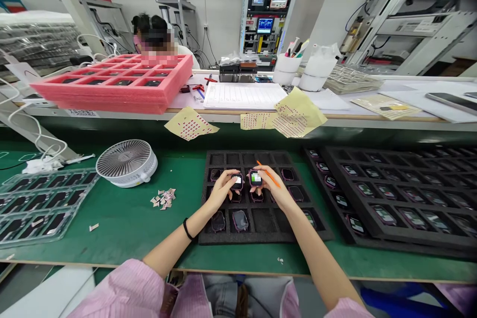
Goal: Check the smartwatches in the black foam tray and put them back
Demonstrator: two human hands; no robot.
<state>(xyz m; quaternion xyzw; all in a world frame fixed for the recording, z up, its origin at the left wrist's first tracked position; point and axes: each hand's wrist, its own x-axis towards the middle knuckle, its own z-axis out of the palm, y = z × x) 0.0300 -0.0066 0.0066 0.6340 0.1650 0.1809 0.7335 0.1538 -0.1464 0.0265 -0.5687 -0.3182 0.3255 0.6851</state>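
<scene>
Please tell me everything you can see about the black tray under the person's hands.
The black tray is a flat, rectangular tray that looks like dense foam. It lies on the green mat. A grid of square pockets divides its top. Several pockets hold dark devices with pinkish rims, while others look empty. The left hand and right hand each hold one device over its middle. I cannot tell whether either hand touches the tray.
</scene>
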